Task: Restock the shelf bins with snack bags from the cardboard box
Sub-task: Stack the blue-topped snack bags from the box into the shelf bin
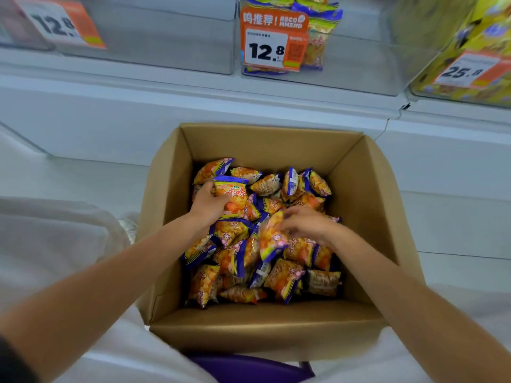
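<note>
One cardboard box, open, below shelf; inside, jumbled heap of snack bags, orange and purple, around two dozen, too mixed for sure count; two hands in box; left hand, fingers curled round one bag at back left of heap; right hand blurred, on second bag mid heap, pinching or flat cannot tell; above, middle shelf bin with few same bags; three price tags: two 12.8, one 25.8
</note>
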A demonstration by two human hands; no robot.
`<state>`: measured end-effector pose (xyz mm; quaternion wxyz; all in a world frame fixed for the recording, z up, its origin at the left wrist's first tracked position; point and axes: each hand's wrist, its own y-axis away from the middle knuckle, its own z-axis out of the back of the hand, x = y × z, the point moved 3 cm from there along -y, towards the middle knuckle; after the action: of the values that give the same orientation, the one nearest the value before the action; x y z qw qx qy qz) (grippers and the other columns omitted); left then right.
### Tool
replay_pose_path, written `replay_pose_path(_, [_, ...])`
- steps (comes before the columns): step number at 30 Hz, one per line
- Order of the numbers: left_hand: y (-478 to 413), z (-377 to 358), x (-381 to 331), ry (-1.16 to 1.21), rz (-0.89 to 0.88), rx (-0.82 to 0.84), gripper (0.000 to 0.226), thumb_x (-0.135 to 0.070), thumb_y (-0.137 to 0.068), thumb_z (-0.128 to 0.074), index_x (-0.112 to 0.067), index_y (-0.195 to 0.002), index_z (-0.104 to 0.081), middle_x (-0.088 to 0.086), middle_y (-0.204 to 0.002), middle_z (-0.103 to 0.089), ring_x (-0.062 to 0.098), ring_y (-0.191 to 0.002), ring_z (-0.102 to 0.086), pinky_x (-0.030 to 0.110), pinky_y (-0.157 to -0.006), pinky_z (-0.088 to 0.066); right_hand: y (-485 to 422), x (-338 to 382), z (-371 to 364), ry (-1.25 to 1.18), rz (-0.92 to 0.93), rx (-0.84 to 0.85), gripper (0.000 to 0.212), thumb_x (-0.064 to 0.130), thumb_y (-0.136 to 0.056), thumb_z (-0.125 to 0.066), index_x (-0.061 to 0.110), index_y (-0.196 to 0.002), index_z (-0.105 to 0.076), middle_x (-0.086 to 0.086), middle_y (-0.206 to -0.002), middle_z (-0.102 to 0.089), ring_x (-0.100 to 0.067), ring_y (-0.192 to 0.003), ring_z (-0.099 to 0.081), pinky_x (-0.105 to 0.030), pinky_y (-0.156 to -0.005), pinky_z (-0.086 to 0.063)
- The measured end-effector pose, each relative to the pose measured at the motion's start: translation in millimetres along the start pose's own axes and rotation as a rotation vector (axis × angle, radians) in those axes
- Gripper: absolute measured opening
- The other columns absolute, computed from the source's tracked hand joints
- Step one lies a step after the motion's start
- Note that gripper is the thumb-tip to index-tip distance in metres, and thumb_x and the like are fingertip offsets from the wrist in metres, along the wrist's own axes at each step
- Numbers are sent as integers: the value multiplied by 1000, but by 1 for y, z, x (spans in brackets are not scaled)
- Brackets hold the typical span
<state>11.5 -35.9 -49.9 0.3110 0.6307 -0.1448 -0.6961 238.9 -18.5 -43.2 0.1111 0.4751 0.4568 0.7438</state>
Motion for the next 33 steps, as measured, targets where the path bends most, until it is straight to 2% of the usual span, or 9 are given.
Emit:
replay_pose_path(2, [0,-3,-6,59,3,15,44,-21,-100,-54,-20,-141,-40,-4,-108,-60,9,-84,-63,26,-63,-54,10,21,17,-206,146,17,20,5,-87,-66,8,-107,-62,-5,-99,-72,-19,-92,-69,-25,-75,-53])
replay_pose_path(5, [5,-8,-15,126,21,84,39,-22,-99,-55,-23,-137,-44,0,-119,-63,13,-90,-66,39,-72,-60,17,40,23,-424,278,71,13,-1,-91,-58,11,-95,-62,-2,-90,-71,-16,-87,-67,-28,-77,-52])
replay_pose_path(9, [14,-14,-26,236,52,224,36,-19,-99,-55,-23,-134,-47,3,-121,-66,21,-104,-68,48,-87,-57,18,52,18,-434,374,59,25,-4,-91,-54,6,-113,-61,-9,-106,-68,-20,-97,-65,-33,-90,-51])
replay_pose_path(12, [17,-18,-34,261,35,277,26,-21,-101,-52,-23,-126,-51,6,-122,-67,23,-108,-67,46,-85,-57,19,58,12,-450,391,3,25,2,-94,-52,5,-116,-61,-8,-107,-69,-20,-98,-65,-27,-85,-53])
replay_pose_path(17, [24,-31,-71,180,-60,386,62,-53,-84,-69,-25,-135,-45,2,-125,-65,22,-110,-66,50,-91,-54,30,80,8,-478,497,-14,37,10,-90,-63,2,-126,-59,-15,-119,-68,-30,-111,-65,-40,-98,-50])
replay_pose_path(21, [33,-48,-127,53,-291,321,18,-30,-96,-60,-27,-111,-52,0,-110,-68,15,-96,-68,33,-82,-56,52,113,30,-532,565,-37,38,7,-90,-62,3,-128,-55,-16,-119,-67,-28,-108,-66,-35,-90,-55])
replay_pose_path(28, [46,-70,-262,-114,-634,246,32,-32,-96,-59,-23,-121,-41,-11,-103,-62,3,-86,-66,15,-62,-55,114,207,114,-402,777,-98,61,4,-82,-68,26,-133,-44,-8,-106,-69,-20,-89,-70,-31,-76,-56])
replay_pose_path(30, [43,-75,-301,-179,-701,218,43,-44,-91,-63,-16,-119,-46,-2,-109,-65,11,-94,-67,22,-75,-57,122,233,137,-400,823,-128,58,2,-85,-65,31,-132,-44,-8,-103,-69,-20,-85,-68,-30,-75,-56])
replay_pose_path(33, [29,-78,-345,-267,-708,188,41,-52,-88,-63,-16,-106,-55,-3,-96,-66,10,-83,-64,14,-62,-50,119,264,161,-320,833,-211,40,7,-88,-65,25,-122,-53,-3,-95,-69,-18,-78,-66,-28,-68,-54])
